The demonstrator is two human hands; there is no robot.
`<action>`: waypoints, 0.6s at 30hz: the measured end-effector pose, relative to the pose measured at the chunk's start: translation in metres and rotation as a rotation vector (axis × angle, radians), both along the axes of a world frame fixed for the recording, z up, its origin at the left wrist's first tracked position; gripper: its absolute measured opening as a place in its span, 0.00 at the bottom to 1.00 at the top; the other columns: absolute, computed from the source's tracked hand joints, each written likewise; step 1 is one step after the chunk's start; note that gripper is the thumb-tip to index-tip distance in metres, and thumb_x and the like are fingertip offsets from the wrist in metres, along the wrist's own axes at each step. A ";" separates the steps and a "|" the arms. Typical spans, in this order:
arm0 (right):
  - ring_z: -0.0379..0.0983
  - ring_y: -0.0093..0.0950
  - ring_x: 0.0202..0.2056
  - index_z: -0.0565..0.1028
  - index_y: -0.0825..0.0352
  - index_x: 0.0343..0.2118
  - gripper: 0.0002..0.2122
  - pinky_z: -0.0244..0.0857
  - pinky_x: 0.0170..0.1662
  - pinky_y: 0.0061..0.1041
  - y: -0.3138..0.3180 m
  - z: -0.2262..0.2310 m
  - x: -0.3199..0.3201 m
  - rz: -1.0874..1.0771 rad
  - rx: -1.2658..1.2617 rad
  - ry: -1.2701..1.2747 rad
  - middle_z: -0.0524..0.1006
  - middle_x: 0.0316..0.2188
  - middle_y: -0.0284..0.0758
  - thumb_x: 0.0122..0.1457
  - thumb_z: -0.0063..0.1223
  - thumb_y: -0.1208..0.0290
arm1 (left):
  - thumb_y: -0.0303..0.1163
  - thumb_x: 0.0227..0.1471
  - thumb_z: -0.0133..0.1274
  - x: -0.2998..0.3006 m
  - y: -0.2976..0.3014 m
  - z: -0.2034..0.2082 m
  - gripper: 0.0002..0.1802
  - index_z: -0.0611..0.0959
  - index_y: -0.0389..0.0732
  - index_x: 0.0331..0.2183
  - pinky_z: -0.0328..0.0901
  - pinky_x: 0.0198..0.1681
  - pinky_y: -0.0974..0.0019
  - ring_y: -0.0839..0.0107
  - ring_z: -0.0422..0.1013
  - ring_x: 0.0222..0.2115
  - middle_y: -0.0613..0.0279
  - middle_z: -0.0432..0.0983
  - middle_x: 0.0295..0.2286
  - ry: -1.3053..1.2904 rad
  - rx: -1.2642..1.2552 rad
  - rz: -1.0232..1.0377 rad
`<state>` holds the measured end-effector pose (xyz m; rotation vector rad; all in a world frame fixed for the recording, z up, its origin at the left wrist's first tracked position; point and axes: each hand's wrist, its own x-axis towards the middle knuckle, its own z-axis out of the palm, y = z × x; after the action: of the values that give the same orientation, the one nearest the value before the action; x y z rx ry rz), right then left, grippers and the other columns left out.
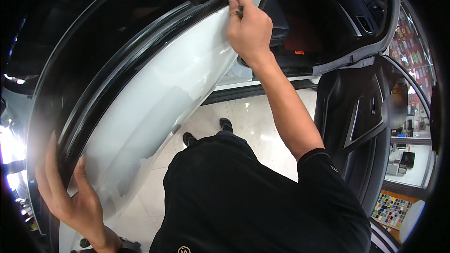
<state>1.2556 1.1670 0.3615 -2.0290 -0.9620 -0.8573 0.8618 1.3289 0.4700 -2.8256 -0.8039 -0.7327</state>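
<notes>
A white car door (pixel 154 89) stands open in front of me, its window glass (pixel 93 33) and black window trim (pixel 140 63) curving along the top. My right hand (pixel 251 26) is closed at the far end of this trim, with the thumb against the door's upper corner. A small dark piece (pixel 240 11) shows between thumb and fingers; I cannot make out its kind. At the near end my left hand (pixel 70 192) straddles the trim, fingers spread on the glass side and thumb on the white panel side. Its fingers look apart and hold nothing visible.
Past my right arm is the car's dark interior (pixel 314 18), above a door sill (pixel 258 89). Another open door with a black inner panel (pixel 351 107) stands to the right. Pale floor tiles (pixel 272 126) lie below. A board of small colour samples (pixel 391 210) is at lower right.
</notes>
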 end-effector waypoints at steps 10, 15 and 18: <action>0.69 0.29 0.11 0.74 0.69 0.25 0.06 0.62 0.19 0.27 0.004 0.001 0.013 0.192 0.167 0.057 0.71 0.10 0.36 0.57 0.58 0.75 | 0.30 0.58 0.62 -0.006 0.011 -0.003 0.25 0.81 0.45 0.58 0.80 0.46 0.59 0.60 0.82 0.44 0.52 0.80 0.48 0.060 0.182 -0.044; 0.72 0.32 0.13 0.74 0.70 0.24 0.07 0.66 0.21 0.28 0.006 0.005 0.008 0.214 0.168 0.090 0.72 0.11 0.38 0.55 0.59 0.76 | 0.31 0.59 0.62 -0.005 0.011 -0.004 0.25 0.81 0.45 0.58 0.79 0.47 0.58 0.61 0.81 0.44 0.53 0.80 0.47 0.059 0.176 -0.045; 0.75 0.35 0.15 0.74 0.70 0.24 0.06 0.69 0.22 0.30 0.007 0.003 0.011 0.230 0.158 -0.005 0.74 0.13 0.39 0.53 0.60 0.76 | 0.30 0.59 0.62 0.001 0.007 0.001 0.24 0.81 0.45 0.58 0.78 0.48 0.58 0.61 0.81 0.45 0.53 0.80 0.46 0.042 0.165 -0.048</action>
<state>1.2662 1.1737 0.3641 -1.7450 -1.0712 -0.7872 0.8625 1.3364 0.4707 -2.7115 -0.6399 -0.7082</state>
